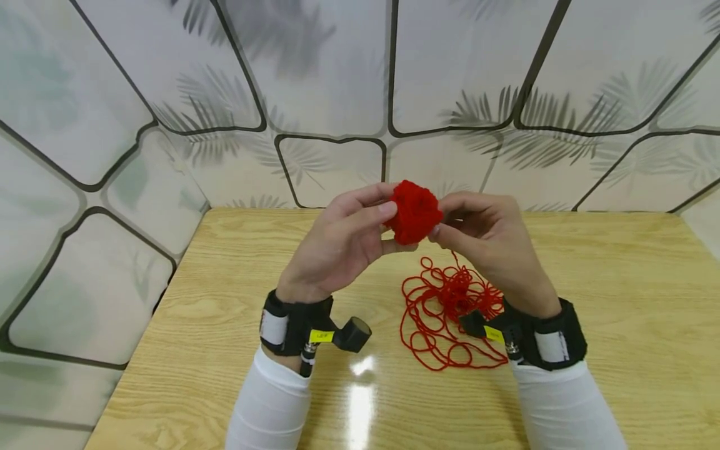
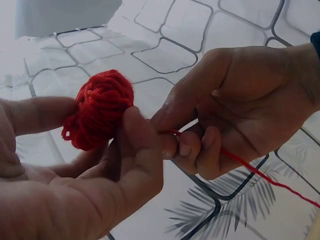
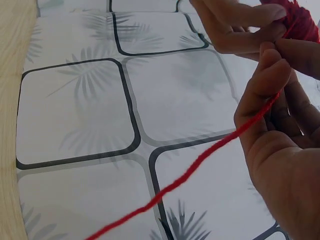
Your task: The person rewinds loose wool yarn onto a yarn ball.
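A small ball of red yarn (image 1: 415,212) is held up above the far part of the table by my left hand (image 1: 351,240), thumb on its near side and fingers round it. Close on its right, my right hand (image 1: 495,240) pinches the yarn strand (image 3: 200,157) between thumb and forefinger. In the left wrist view the wound yarn ball (image 2: 102,110) shows its loops, and the strand (image 2: 265,177) runs from the right hand's fingers down to the right. Below the hands, a loose tangle of red yarn (image 1: 450,297) lies in loops on the table, partly hidden by the right wrist.
The light wooden table (image 1: 225,312) reaches back to a pale wall covering (image 1: 337,75) with dark lines and leaf prints. Each wrist wears a black strap with a small camera, such as the left wrist camera (image 1: 353,334), hanging over the table.
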Tool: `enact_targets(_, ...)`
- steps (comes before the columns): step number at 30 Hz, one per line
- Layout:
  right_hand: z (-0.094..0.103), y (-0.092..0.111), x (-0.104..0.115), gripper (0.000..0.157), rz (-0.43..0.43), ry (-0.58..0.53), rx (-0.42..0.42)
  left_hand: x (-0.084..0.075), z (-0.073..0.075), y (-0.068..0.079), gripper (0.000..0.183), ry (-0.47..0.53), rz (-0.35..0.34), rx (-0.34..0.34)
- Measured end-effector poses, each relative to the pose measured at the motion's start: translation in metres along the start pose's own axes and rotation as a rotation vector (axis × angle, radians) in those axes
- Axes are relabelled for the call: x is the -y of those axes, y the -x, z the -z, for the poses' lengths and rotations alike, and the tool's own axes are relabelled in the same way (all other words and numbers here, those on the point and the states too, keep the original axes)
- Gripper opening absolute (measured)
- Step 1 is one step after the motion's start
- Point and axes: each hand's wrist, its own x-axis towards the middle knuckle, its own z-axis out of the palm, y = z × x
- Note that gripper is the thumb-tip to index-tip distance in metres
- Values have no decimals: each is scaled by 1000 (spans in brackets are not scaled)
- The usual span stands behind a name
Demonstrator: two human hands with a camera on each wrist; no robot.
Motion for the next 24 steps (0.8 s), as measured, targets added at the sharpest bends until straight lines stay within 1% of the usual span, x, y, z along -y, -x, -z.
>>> enact_targets(2,1,0,0,16,5,-9,-13,-2,-1,2,31,-88,-14,37)
enact_targets(5,2,-1,1,16,9,-31,-35,-4,-3,6,31,-298,-37,62)
enact_targets(8,2,-2,2,15,8,-38,-52,-7,-6,9,29,-483,-18,54)
enact_targets(10,3,-2,4,15,3,-32,-66,-7,-8,10,29,-558,8,36)
enact_targets(13,4,-1,6,14,-2,9,-98,-6,-11,10,28,-640,25,3)
enact_targets(16,6,0,9,14,1,46,-135,-4,-12,8,26,-705,8,-40)
enact_targets(17,6,0,10,14,5,67,-145,-4,-14,8,25,-724,3,-61)
enact_targets(20,3,2,14,15,37,119,-161,1,-14,4,24,-781,-17,-139)
enact_targets(22,0,3,16,16,75,156,-158,4,-12,1,25,-798,-27,-208)
enact_targets(23,-2,3,16,16,92,169,-152,6,-12,0,25,-782,-35,-242)
enact_targets(24,-4,4,17,17,108,180,-145,10,-9,-2,26,-756,-49,-270)
